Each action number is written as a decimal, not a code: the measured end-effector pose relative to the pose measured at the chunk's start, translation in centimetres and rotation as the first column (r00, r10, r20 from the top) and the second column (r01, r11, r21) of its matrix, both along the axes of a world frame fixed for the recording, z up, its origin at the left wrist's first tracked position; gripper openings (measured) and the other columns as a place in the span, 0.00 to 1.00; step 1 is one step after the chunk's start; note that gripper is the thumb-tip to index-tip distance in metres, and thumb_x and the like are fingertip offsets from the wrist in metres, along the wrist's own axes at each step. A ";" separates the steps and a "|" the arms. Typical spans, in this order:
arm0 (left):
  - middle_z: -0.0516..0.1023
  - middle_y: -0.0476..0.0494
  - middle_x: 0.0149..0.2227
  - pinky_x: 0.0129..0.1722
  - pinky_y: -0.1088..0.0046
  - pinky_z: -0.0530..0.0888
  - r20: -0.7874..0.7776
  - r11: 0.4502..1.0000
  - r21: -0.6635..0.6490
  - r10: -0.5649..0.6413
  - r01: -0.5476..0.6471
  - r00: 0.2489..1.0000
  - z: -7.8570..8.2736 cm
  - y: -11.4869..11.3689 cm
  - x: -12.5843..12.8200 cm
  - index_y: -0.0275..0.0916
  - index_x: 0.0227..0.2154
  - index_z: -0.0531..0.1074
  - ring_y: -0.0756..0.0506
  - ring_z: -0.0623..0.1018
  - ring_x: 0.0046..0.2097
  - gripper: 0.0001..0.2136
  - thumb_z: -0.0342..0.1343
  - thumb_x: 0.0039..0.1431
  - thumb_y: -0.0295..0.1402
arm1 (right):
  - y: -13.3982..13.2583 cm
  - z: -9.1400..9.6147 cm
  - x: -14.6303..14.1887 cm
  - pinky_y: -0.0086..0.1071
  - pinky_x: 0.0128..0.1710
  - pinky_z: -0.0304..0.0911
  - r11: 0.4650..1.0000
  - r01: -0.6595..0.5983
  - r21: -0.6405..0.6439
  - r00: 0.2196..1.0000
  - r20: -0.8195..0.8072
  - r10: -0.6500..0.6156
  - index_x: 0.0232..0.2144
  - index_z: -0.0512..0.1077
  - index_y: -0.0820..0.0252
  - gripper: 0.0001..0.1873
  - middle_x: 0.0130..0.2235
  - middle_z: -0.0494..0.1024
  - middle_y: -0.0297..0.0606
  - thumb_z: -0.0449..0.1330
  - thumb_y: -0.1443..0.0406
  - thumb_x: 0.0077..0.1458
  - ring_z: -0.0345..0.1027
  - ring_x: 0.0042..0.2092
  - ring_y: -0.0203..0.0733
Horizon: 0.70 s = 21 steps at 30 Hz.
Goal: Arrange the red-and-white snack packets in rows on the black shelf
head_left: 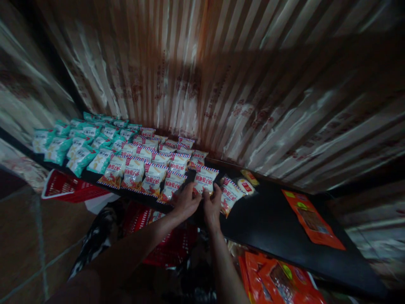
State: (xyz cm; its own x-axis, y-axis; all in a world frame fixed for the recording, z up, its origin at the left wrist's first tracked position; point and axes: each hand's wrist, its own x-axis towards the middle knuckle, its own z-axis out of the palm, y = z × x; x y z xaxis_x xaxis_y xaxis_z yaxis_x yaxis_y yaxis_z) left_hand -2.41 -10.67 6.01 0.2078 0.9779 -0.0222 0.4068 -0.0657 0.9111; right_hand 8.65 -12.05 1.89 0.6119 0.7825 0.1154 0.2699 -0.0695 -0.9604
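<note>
Between my two hands a white snack bag (204, 177) with a striped top edge and red lettering stands on the black shelf (262, 215). My left hand (187, 202) pinches its lower left side. On the lower right side, the fingers of my right hand (212, 204) are closed on the same bag. Another bag of that kind (231, 195) leans just right of my right hand. Rows of matching white bags (147, 175) stand to the left, the nearest one (172, 183) close to my left hand.
Teal snack bags (79, 143) fill the shelf's left end. Small packets (248, 183) and an orange packet (311, 215) lie to the right. Below the front edge are red baskets (71, 185) and more orange packets (278, 278). Corrugated, plastic-covered sheeting (221, 76) rises behind.
</note>
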 end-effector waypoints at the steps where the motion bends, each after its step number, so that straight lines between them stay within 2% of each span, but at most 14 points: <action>1: 0.71 0.37 0.53 0.57 0.67 0.66 -0.011 1.000 0.013 0.010 -0.009 1.000 0.0 0.2 0.2 0.35 0.52 0.65 0.45 0.71 0.55 0.19 0.50 0.56 0.28 | 0.3 0.1 -0.1 0.42 0.46 0.63 1.000 0.002 0.001 1.000 0.025 -0.002 0.56 0.60 0.64 0.34 0.47 0.72 0.49 0.54 0.52 0.51 0.68 0.45 0.48; 6: 0.67 0.35 0.58 0.60 0.66 0.61 -0.032 0.999 0.037 0.019 -0.018 0.999 0.0 1.1 0.8 0.33 0.54 0.64 0.44 0.66 0.60 0.21 0.49 0.56 0.28 | 1.6 0.3 -0.4 0.43 0.48 0.62 1.000 0.013 0.018 0.997 0.071 -0.015 0.58 0.59 0.63 0.33 0.50 0.71 0.50 0.51 0.52 0.54 0.67 0.47 0.49; 13: 0.62 0.31 0.61 0.63 0.65 0.57 -0.031 0.999 -0.020 0.043 -0.044 0.999 -0.3 1.5 1.4 0.30 0.57 0.62 0.42 0.61 0.63 0.23 0.48 0.58 0.30 | 3.0 0.2 -0.2 0.44 0.49 0.61 0.999 -0.010 0.036 0.998 0.069 0.008 0.57 0.59 0.65 0.32 0.50 0.70 0.51 0.51 0.55 0.53 0.67 0.47 0.49; 21: 0.56 0.34 0.65 0.65 0.64 0.54 0.023 0.998 -0.053 0.045 -0.044 0.999 -1.7 1.8 2.4 0.33 0.59 0.58 0.42 0.56 0.66 0.24 0.45 0.60 0.34 | 4.0 -1.0 0.2 0.43 0.49 0.61 0.998 0.000 0.060 0.997 0.077 -0.004 0.56 0.61 0.61 0.30 0.51 0.71 0.49 0.50 0.53 0.54 0.66 0.49 0.50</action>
